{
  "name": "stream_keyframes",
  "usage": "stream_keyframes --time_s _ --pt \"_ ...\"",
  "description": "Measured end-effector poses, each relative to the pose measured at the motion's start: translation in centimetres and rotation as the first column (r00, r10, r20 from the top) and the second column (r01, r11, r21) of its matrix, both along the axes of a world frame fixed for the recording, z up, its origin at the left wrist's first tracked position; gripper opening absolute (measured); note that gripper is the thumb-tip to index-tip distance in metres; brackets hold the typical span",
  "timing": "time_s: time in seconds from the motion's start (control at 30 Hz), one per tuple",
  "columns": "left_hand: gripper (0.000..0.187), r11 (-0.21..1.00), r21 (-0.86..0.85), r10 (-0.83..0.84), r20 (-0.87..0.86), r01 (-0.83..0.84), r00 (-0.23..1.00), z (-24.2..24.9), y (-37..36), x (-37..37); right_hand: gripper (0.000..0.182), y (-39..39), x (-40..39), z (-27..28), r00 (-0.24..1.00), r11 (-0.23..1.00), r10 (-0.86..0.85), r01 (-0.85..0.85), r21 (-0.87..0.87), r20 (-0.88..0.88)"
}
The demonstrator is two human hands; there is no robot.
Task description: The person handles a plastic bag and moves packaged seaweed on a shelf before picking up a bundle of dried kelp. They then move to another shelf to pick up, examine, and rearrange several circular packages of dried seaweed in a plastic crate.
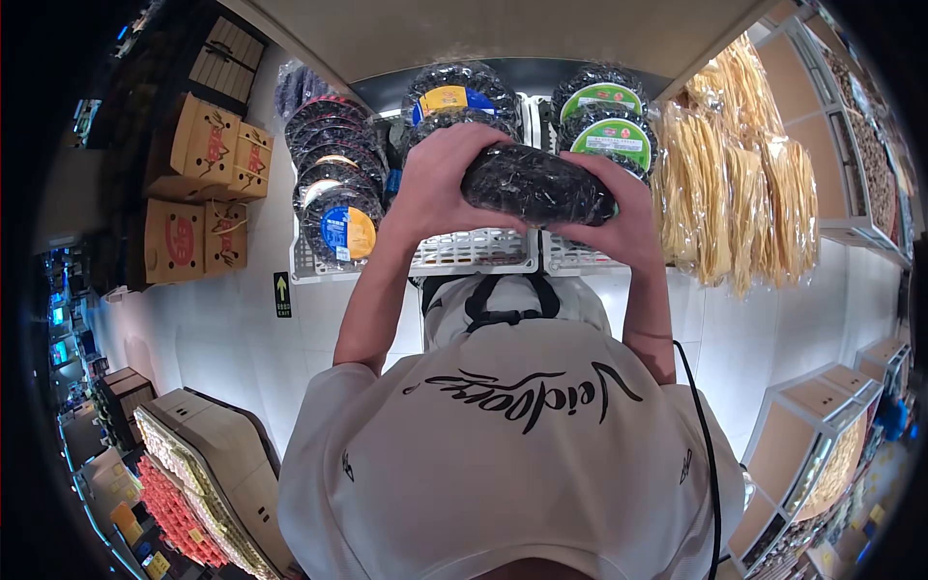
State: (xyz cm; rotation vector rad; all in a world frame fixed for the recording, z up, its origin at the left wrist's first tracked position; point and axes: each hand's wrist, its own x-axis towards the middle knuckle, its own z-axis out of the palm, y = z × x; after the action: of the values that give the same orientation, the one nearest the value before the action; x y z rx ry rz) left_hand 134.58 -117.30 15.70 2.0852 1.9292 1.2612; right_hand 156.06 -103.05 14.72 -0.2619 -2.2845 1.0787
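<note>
Writing 1st: the only word you can read for sure is "EXIT", on the small dark sign (282, 295) w/ a green arrow, over on your L. The shirt (512, 416) has big black script, upside down to you, approx. "Veidoong", spelling not certain. The cartons (208, 140) on your L carry red print, too warped to read. The blue-and-yellow label (348, 232) on the nearest pack of the L stack (333, 145), the yellow-and-blue label (452, 100) up at centre, and the green-and-white label (611, 140) on the R all have print too small to make out, brand incl.

The dark wrapped pack (538, 184) is btwn your hands, raised over the front of the white crates (474, 251). Your L hand (449, 184) grips its L end, fingers over the top & thumb below; your R hand (623, 208) clasps the R end. Both are curled round it, set about a pack's length apart. No label shows on the side facing you. Clear bags of pale yellow sticks (715, 193) hang just R of your R hand.
</note>
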Motion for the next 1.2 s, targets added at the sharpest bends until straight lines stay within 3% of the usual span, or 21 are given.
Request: stream_keyframes --time_s 0.2,0.83,0.9,1.0,1.03,1.13,1.2 --pt "0.071 0.990 0.137 -0.027 0.013 0.025 1.000 -0.8 0.5 -0.4 0.076 -0.1 -0.2 1.0 0.997 0.995 0.018 -0.011 0.104 -0.071" --pt "0.054 0.973 0.233 -0.003 0.006 0.002 1.000 -1.1 2.5 -0.5 0.064 2.1 -0.8 0.6 0.993 0.987 0.036 -0.017 0.161 -0.115" --pt "0.054 0.977 0.213 0.015 0.005 -0.015 1.000 -1.3 2.6 -0.6 0.065 2.4 -0.7 0.4 0.998 0.995 0.030 -0.025 0.096 -0.047" --pt "0.053 0.987 0.121 0.088 0.146 -0.106 0.985 -1.6 3.0 -0.1 0.067 2.8 -0.9 0.0 1.000 0.998 0.007 -0.009 -0.065 -0.022" --pt "0.053 0.989 0.002 0.141 0.262 -0.147 0.955 -1.7 3.2 0.2 0.068 3.1 -1.1 -0.3 1.000 0.991 -0.002 -0.001 -0.130 -0.024" --pt "0.056 0.932 -0.330 0.325 0.568 -0.152 0.756 -1.7 3.8 0.1 0.086 5.7 -0.7 -3.1 0.985 0.896 0.025 -0.098 -0.433 -0.172" --pt "0.060 0.929 -0.358 0.339 0.731 -0.091 0.592 -0.6 4.2 -0.5 0.094 6.1 -0.1 -3.4 0.979 0.853 0.010 -0.115 -0.509 -0.204"
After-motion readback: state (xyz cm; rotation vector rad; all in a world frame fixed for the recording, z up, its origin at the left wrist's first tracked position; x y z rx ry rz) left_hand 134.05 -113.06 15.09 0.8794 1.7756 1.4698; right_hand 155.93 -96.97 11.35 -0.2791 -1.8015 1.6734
